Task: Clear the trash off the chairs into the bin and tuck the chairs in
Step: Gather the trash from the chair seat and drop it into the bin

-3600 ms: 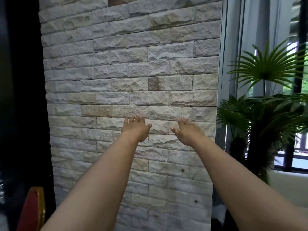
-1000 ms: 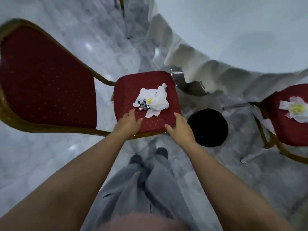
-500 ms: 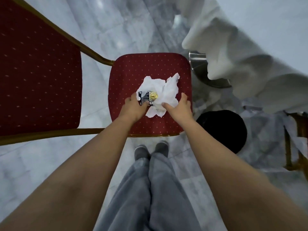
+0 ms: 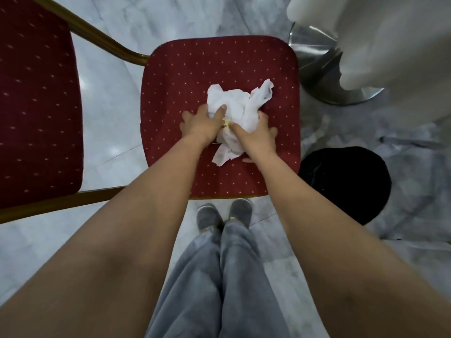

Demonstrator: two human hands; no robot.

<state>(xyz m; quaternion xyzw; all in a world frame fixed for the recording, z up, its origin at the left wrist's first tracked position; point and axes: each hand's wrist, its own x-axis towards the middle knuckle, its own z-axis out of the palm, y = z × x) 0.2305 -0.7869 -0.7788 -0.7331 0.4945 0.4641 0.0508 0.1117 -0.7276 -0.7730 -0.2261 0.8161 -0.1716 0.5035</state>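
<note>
While both hands pressed in from either side, the crumpled white tissue (image 4: 238,107) lay bunched between them on the red seat (image 4: 219,67) of the chair, its folds heaped into a loose mound with one twisted corner sticking out beyond the right hand and a flat, speckled flap trailing back between the wrists. A small yellowish scrap (image 4: 227,122) showed where the two thumbs met, and a sliver of something dark peeked out under the left wrist, too hidden to identify. The left hand (image 4: 203,124) was cupped over the near-left part of the wad, fingers curled onto the paper; the right hand (image 4: 256,135) curved around its right side, fingers spread and partly resting on the cushion. Together they gathered the tissue rather than lifting it, as it was still in contact with the seat. The cushion was dark red with small pale dots, edged by a gold frame (image 4: 107,45), and the backrest (image 4: 36,106) stood off to the left of the left arm. Right of the right forearm, on the marble floor (image 4: 117,25), sat a round black bin (image 4: 346,184). Beyond it were a metal table base (image 4: 317,69) and a hanging white tablecloth (image 4: 390,50). Below the arms were grey trousers (image 4: 219,276) and grey shoes (image 4: 223,213).
</note>
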